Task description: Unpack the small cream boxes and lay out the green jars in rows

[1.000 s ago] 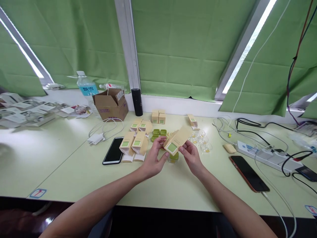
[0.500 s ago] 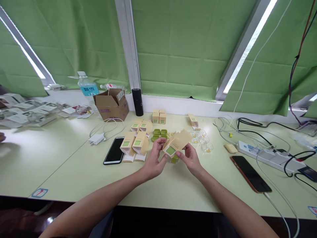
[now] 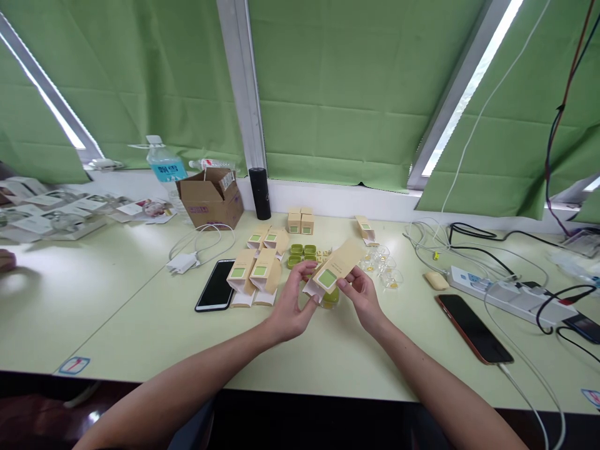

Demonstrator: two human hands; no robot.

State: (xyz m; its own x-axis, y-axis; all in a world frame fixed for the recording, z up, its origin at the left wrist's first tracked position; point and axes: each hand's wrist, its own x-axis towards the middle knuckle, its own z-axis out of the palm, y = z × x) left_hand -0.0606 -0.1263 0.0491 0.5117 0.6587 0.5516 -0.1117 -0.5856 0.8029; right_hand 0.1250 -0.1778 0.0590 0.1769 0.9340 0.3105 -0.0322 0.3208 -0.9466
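Between my hands is a tan paper box [image 3: 344, 257] with a green square window, tilted, its white flap hanging out at the lower end. My left hand [image 3: 294, 305] grips it by the flap end, and my right hand [image 3: 363, 297] pinches its right side. Under the box, on the table, sits a green piece with a clear shell [image 3: 330, 298], partly hidden. Small green cups [image 3: 302, 253] stand just behind my left hand. Several similar boxes with open flaps [image 3: 255, 272] lie to the left. Clear plastic shells [image 3: 387, 265] are to the right of my right hand.
Closed tan boxes [image 3: 300, 221] and a black cylinder [image 3: 260, 194] stand at the back, near a cardboard carton [image 3: 210, 200]. Phones lie left [image 3: 215, 286] and right [image 3: 474, 328]. A power strip [image 3: 506, 297] with cables is at right. Another person's hand [image 3: 7, 259] shows at far left.
The box in my hands has turned and opened out, its white flap now showing at the lower end. More of the green piece beneath shows. The other person's hand has come further into view.
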